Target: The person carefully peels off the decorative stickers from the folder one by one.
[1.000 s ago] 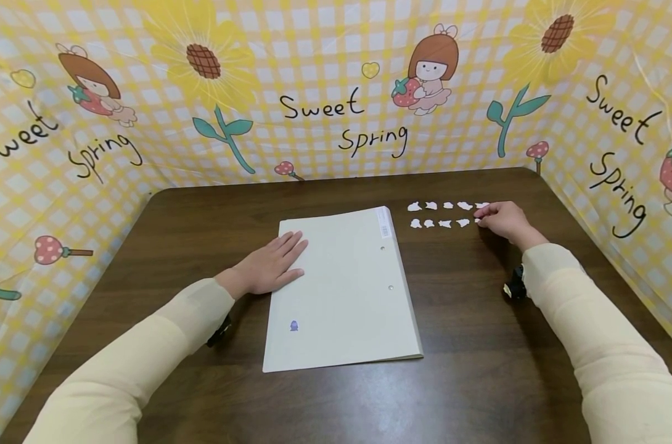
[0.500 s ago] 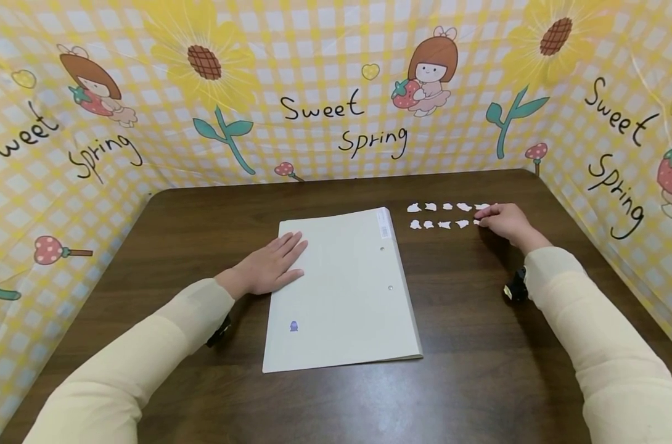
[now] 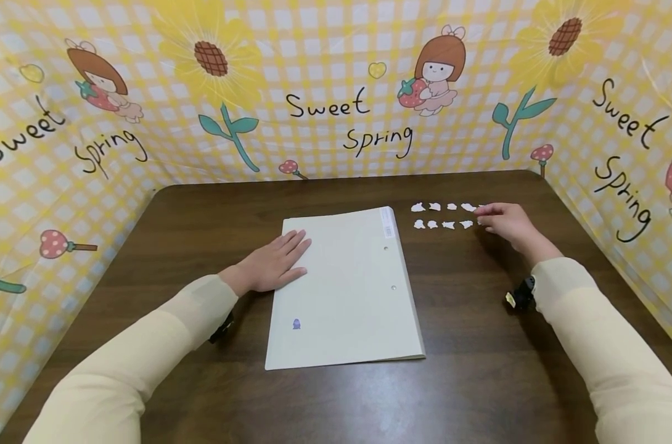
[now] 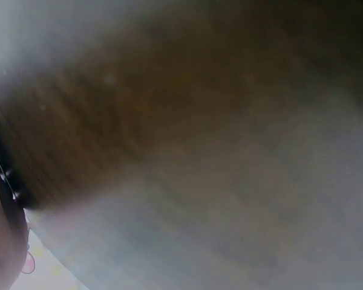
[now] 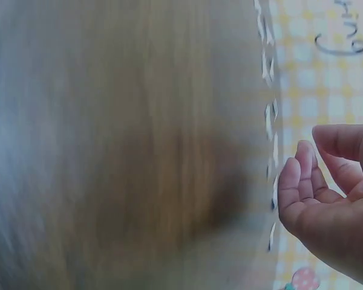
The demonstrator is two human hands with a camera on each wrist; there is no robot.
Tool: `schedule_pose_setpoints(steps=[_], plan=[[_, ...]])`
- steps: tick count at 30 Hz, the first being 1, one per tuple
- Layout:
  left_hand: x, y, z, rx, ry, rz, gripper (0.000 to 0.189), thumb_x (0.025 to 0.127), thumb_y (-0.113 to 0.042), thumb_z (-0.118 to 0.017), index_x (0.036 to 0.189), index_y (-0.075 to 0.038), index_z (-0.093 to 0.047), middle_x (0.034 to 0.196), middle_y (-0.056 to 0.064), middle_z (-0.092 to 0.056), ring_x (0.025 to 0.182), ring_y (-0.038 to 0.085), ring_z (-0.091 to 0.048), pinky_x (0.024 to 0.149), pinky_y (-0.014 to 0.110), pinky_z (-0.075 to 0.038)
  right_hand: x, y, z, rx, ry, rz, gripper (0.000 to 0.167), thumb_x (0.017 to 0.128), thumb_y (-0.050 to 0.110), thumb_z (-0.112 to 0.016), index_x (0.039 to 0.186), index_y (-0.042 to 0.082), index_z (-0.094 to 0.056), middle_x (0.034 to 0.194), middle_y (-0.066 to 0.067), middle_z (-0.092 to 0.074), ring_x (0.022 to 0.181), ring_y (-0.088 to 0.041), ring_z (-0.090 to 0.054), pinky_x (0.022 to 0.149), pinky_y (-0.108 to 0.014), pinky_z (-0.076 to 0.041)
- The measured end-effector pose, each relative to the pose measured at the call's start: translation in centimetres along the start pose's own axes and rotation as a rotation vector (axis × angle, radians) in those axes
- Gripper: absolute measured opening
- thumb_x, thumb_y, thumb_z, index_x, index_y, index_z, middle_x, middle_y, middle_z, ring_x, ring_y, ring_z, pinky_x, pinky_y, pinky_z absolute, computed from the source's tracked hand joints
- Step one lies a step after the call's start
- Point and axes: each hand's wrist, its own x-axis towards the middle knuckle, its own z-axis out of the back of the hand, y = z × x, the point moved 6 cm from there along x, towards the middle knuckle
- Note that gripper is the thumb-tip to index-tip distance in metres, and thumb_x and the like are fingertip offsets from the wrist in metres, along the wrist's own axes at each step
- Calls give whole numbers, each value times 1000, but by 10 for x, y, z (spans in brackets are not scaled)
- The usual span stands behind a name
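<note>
My left hand (image 3: pixel 271 263) lies flat with fingers spread on the left edge of a white folder (image 3: pixel 347 290), which has two holes and a label along its right side. A small purple figure sticker (image 3: pixel 296 324) sits on its lower left. At the right my right hand (image 3: pixel 510 223) hovers at the end of two rows of small white cut-out pieces (image 3: pixel 449 225), its fingertips over the last ones and partly hiding them. In the right wrist view the thumb (image 5: pixel 342 139) stands slightly apart from loosely bent fingers (image 5: pixel 289 181), with nothing visible between them.
The brown wooden table (image 3: pixel 336 407) extends around the folder. A yellow checked cloth (image 3: pixel 325 74) with printed flowers and lettering stands behind it and at both sides. A black wrist camera (image 3: pixel 520 295) hangs under the right sleeve. The left wrist view is mostly blurred.
My right hand's fingers have loosened and lifted slightly at the end of the rows. The head view has shifted a little. My left hand stays on the folder.
</note>
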Motion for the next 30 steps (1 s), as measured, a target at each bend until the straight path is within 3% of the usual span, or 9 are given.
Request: schedule_pose_setpoints(steps=[8,16,22,30], plan=[[2,0,-1,3,8,3,74,103,-53,-27,156,-5,-8,162,15,0,147,31,1,116,45,-7,-12,28,-35,54,110,29,37,100,8,-54,131,-12,-50,137,-25,-48,97,-3,-54,89,-25,-49],[1,-3,2,-9,-32,-22,75,103,-55,-25,155,-2,-12,161,19,-6,146,35,-4,115,48,-12,-29,62,-87,55,186,101,33,96,7,-60,126,-9,-56,118,-22,-57,102,-26,-55,90,-36,-48],[-1,-5,6,-13,-20,-18,73,104,-50,-30,154,0,-14,160,22,-8,146,37,-6,115,49,-12,-46,84,-119,91,216,122,32,95,7,-61,125,-5,-58,108,-14,-59,96,-24,-53,89,-47,-46],[-2,-6,9,1,-16,-13,72,104,-48,-33,155,-1,-14,160,21,-8,146,36,-7,116,47,-12,-71,110,-159,180,243,170,29,92,0,-64,119,-9,-59,104,-14,-61,92,-22,-55,80,-28,-49]])
